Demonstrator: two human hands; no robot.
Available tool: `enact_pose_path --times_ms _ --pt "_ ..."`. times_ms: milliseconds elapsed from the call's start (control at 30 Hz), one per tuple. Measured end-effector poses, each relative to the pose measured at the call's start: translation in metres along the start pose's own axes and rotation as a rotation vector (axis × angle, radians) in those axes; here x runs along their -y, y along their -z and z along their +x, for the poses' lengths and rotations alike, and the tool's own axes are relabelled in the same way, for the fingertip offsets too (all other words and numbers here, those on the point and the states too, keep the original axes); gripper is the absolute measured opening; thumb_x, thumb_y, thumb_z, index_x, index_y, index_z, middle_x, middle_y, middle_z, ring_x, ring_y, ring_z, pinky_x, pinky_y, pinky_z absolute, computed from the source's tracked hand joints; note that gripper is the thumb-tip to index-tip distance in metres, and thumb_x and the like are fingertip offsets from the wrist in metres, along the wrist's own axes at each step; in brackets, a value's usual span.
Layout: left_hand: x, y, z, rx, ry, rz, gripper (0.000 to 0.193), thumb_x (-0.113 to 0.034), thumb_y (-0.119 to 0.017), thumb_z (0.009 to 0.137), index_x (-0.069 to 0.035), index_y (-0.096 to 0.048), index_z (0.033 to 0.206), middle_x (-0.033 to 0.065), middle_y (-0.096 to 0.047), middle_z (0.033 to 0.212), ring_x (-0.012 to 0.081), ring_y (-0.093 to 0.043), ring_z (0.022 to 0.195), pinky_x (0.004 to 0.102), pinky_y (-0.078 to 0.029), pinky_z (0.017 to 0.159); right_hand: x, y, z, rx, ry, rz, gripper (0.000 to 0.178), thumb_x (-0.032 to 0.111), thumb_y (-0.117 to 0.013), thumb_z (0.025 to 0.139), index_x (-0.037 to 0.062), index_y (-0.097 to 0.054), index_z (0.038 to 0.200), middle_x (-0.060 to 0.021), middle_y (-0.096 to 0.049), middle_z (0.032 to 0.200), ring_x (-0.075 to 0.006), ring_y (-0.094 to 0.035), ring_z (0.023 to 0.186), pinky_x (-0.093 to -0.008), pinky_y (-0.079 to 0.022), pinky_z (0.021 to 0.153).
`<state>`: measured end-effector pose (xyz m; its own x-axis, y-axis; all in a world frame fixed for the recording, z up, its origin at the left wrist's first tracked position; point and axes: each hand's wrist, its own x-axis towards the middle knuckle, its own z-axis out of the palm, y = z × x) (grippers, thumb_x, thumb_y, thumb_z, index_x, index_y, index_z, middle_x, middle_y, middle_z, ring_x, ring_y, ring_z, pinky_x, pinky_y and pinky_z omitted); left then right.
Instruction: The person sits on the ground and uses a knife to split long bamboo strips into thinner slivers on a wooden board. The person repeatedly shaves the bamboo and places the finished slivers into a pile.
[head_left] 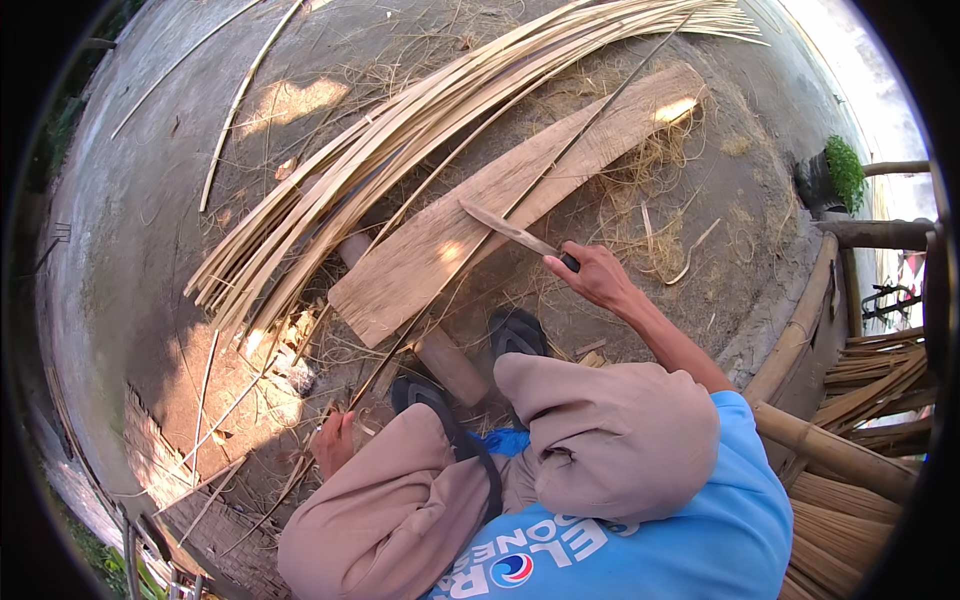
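My right hand [597, 274] is closed round the dark handle of a knife [511, 229], whose long blade points left over a wooden plank [390, 290]. Under or against the blade runs a long, thin, dark bamboo strip [590, 124], slanting across the plank from far right to near left. At the strip's near end, beside my left knee, my left hand [335, 443] is closed on it, its fingers partly hidden. Whether the blade cuts into the strip or only rests on it, I cannot tell.
A large bundle of pale split strips [400, 125] lies beyond the plank. Fine shavings [640, 225] litter the ground to its right. A wooden block [450, 365] is by my sandals [517, 332]. Bamboo poles [835, 450] and more strips [835, 525] stand at the right; a green plant [845, 172] is farther off.
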<state>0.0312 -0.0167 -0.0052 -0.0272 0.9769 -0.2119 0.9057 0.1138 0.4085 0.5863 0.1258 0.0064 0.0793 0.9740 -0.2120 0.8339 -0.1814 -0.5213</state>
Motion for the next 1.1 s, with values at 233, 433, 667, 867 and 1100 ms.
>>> enact_pose_path --times_ms 233,433,667,867,1100 --pt "0.067 0.002 -0.032 -0.215 -0.107 -0.118 0.012 -0.018 -0.069 0.101 -0.006 -0.07 0.097 0.0112 -0.054 0.07 0.0285 -0.051 0.063 0.0422 -0.042 0.06 -0.14 0.085 0.098 -0.484 -0.407 -0.095 0.071 0.065 -0.053 0.101 -0.0022 -0.06 0.079 -0.0158 -0.059 0.064 -0.0288 -0.071 0.07 -0.0464 -0.054 0.069" --pt "-0.038 -0.046 0.023 -0.182 -0.233 -0.062 0.043 -0.011 -0.07 0.098 -0.022 -0.068 0.14 0.0106 -0.05 0.078 0.0268 -0.053 0.066 0.0402 -0.045 0.062 -0.001 -0.024 0.031 -0.139 -0.167 0.235 0.058 0.052 -0.063 0.101 -0.0024 -0.06 0.082 -0.0244 -0.06 0.063 -0.0391 -0.063 0.06 -0.0482 -0.048 0.059" --pt "-0.074 -0.037 0.05 -0.047 -0.203 -0.081 0.04 -0.009 -0.065 0.101 -0.023 -0.069 0.138 0.0143 -0.049 0.074 0.0301 -0.052 0.065 0.0421 -0.043 0.062 0.052 -0.079 -0.066 0.038 0.171 0.075 0.049 0.052 -0.07 0.096 0.0043 -0.061 0.093 -0.0196 -0.068 0.081 -0.0406 -0.067 0.073 -0.0512 -0.052 0.066" --pt "-0.084 -0.043 0.076 -0.01 -0.249 -0.179 0.041 -0.012 -0.062 0.102 -0.027 -0.066 0.141 0.0123 -0.053 0.079 0.0313 -0.061 0.073 0.0414 -0.049 0.066 0.064 -0.064 -0.042 0.045 0.104 0.059 0.051 0.055 -0.065 0.098 0.0047 -0.063 0.094 -0.0193 -0.069 0.083 -0.0384 -0.07 0.078 -0.0491 -0.054 0.065" --pt "-0.07 -0.03 0.056 -0.016 -0.287 -0.187 0.04 -0.012 -0.062 0.103 -0.027 -0.066 0.139 0.0131 -0.055 0.078 0.033 -0.06 0.067 0.0425 -0.048 0.061 -0.032 -0.011 0.013 -0.19 -0.29 0.1 0.056 0.057 -0.062 0.1 0.0023 -0.063 0.086 -0.0207 -0.064 0.069 -0.0378 -0.066 0.067 -0.0488 -0.052 0.065"
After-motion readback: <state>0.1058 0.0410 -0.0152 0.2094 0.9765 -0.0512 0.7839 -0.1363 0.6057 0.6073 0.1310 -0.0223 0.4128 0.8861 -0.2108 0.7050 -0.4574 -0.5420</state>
